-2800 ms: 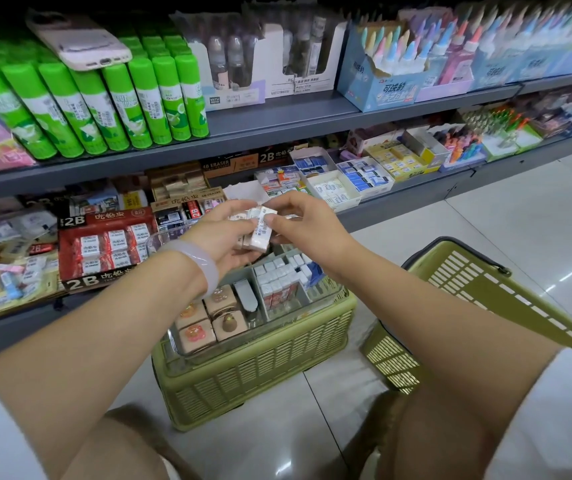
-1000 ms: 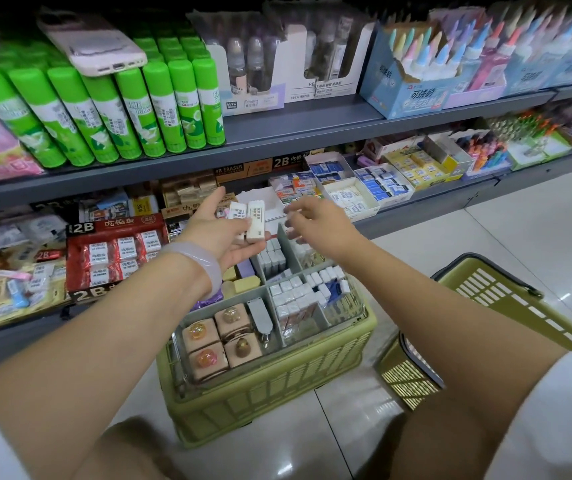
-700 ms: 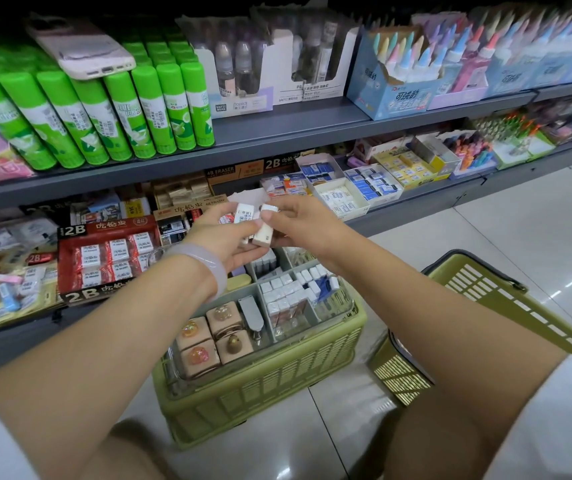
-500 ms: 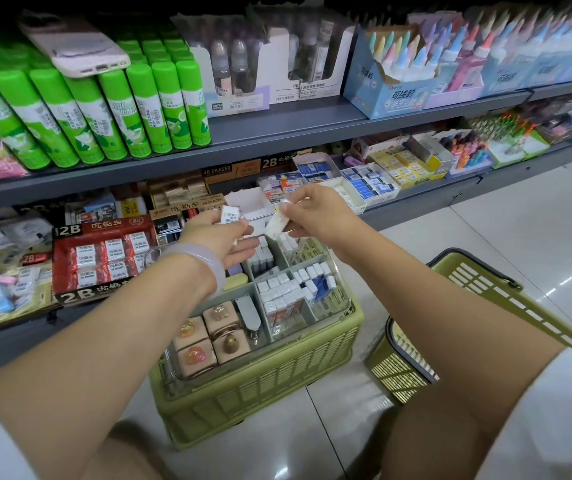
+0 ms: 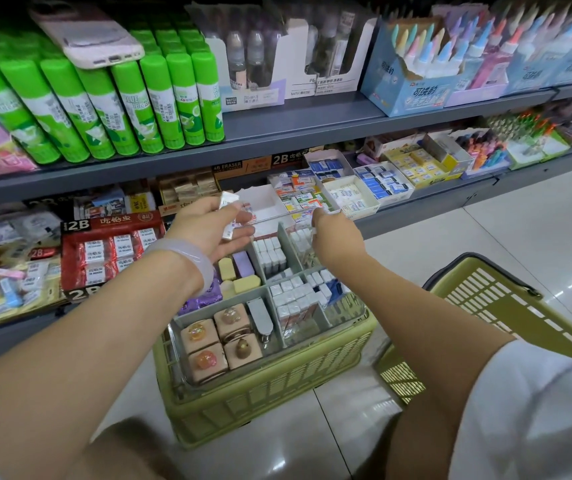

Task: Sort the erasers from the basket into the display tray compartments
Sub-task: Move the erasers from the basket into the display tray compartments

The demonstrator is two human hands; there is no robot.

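Observation:
A clear display tray point(image 5: 178, 370) with grey dividers rests on a green basket point(image 5: 277, 393) on the floor. Its compartments hold pink square erasers point(image 5: 215, 337), pastel erasers point(image 5: 239, 271) and rows of white erasers point(image 5: 295, 299). My left hand point(image 5: 205, 230) hovers palm up over the tray's back left and holds a few white wrapped erasers point(image 5: 231, 228). My right hand point(image 5: 335, 235) reaches down into the back right compartment, its fingertips pinching a white eraser point(image 5: 307, 233) among the ones standing there. A second green basket point(image 5: 506, 306) stands tilted by my right arm.
Store shelves run along the far side: green glue sticks point(image 5: 104, 105) with a phone point(image 5: 87, 32) lying on top, a red 2B eraser box point(image 5: 111, 251), and small cartons of erasers point(image 5: 364, 188). A tiled floor point(image 5: 520, 220) lies to the right.
My right hand took one white eraser from my left hand and lowered it into the back right compartment. My left hand stays raised, holding the other erasers.

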